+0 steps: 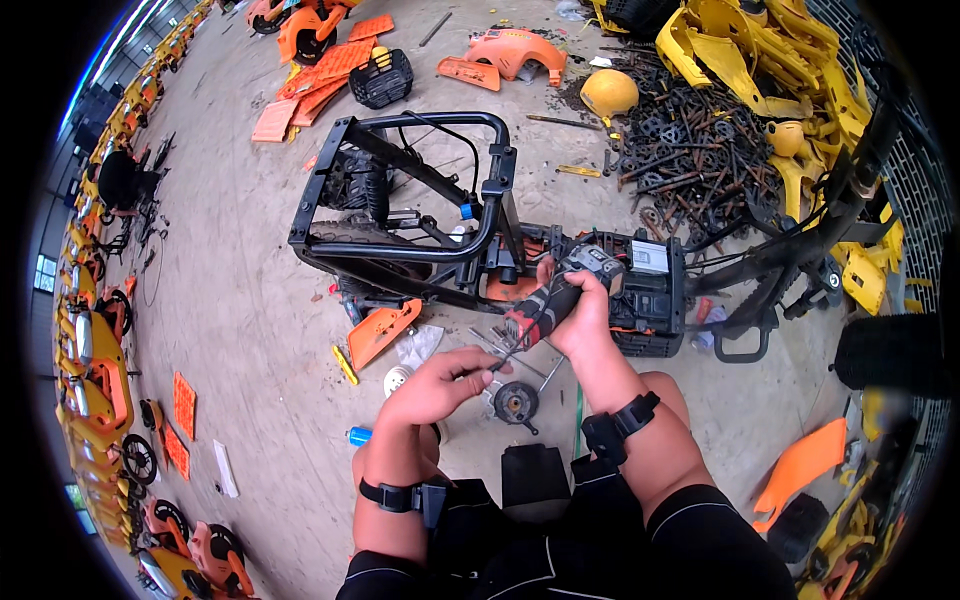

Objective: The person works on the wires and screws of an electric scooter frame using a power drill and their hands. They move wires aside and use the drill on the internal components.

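My right hand [583, 318] is wrapped round a red, grey and black power tool [540, 312]. Its grey-black end [597, 262] lies over the middle of a stripped black scooter frame [490, 235], next to a black boxy unit [645, 300]. Lower and to the left, my left hand [440, 385] pinches a thin black cord [505, 360] between thumb and fingers. The cord runs up along the tool. Just below that hand, a round dark metal part [515, 402] lies near several metal rods. What the tool's tip touches is hidden.
An orange panel [382, 333] leans by the frame, with a yellow-handled tool [345, 365] beside it. At the right back lie a heap of dark metal parts [690, 150] and yellow plastic shells [740, 50]. Orange panels [325, 75] and a black basket [382, 80] sit farther off.
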